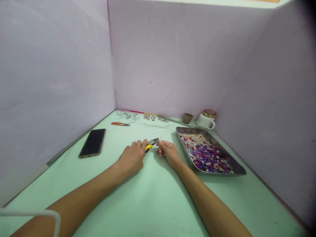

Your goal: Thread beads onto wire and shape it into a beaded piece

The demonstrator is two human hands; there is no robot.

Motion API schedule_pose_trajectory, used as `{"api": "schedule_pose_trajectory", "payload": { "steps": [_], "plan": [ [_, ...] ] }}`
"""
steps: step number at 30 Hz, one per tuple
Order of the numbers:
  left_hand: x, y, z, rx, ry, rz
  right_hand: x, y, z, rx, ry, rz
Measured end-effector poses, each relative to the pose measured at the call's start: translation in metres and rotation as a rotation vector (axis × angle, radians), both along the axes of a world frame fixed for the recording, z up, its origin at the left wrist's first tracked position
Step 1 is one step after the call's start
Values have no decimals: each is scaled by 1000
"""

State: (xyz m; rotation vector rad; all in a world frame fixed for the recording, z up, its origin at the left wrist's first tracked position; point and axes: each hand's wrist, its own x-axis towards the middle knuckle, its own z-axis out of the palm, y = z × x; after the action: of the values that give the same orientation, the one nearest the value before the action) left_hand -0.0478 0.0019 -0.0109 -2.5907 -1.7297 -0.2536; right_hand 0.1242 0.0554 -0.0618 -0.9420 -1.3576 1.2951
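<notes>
My left hand (132,157) is closed around a pair of pliers (152,142) with yellow and black handles; the grey jaws point to the right. Just past the jaw tips, my right hand (169,152) is pinched, thumb against fingers. Whatever sits in that pinch is too small to make out. Beyond both hands lie thin loose wires (156,125) on the pale green table (153,204). To the right of my right hand stands a metal tray (184,146) of purple, red, clear and pale beads (208,158).
A phone (92,143) lies at the left. Behind it are orange-handled snips (120,124) and a heap of bent wire pieces (127,116). Small red-and-clear beaded pieces (149,117) lie along the back. A brown cup (188,118) and a lidded white mug (206,120) stand back right. Pale walls (172,59) enclose the table.
</notes>
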Motion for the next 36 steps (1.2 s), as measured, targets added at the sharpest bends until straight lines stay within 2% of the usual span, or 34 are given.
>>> {"api": "schedule_pose_trajectory", "payload": {
  "steps": [3, 9, 11, 12, 14, 15, 20, 22, 24, 26, 28, 31, 33, 34, 36],
  "plan": [
    [-4, 2, 7, -216, -282, -42, 0, -1, 0, 25, 14, 22],
    [-21, 9, 18, -1069, -1056, -73, 2, -5, 2, 64, 9, 64],
    [-25, 12, 19, -1274, -1252, -121, 3, -5, 2, 68, 3, 64],
    [-26, 13, 19, -1328, -1297, -139, 3, -5, 2, 68, -2, 64],
    [-27, 15, 17, -1295, -1229, -138, 2, -6, 2, 61, -14, 62],
    [-26, 16, 17, -1189, -1120, -126, 2, -6, 3, 55, -23, 60],
    [-16, 8, 8, -326, -348, -54, -1, -6, 4, 21, -52, 25],
    [-10, 4, 4, -116, -124, -23, -2, -6, 4, 16, -48, 10],
    [-7, 2, 1, -22, -14, -10, -2, -5, 3, 16, -39, 4],
    [-7, 3, 0, -40, -69, -21, -1, -4, 3, 22, -26, 8],
    [-10, 5, 3, -201, -266, -57, 0, -3, 3, 29, -13, 19],
    [-17, 6, 15, -698, -687, -140, 1, -4, 3, 33, 4, 38],
    [-20, 4, 26, -980, -964, -247, 2, -5, 3, 29, 18, 45],
    [-20, 2, 31, -1047, -1061, -302, 2, -5, 3, 27, 28, 44],
    [-20, 1, 38, -1014, -1120, -305, 2, -5, 2, 21, 54, 36]
  ]
}}
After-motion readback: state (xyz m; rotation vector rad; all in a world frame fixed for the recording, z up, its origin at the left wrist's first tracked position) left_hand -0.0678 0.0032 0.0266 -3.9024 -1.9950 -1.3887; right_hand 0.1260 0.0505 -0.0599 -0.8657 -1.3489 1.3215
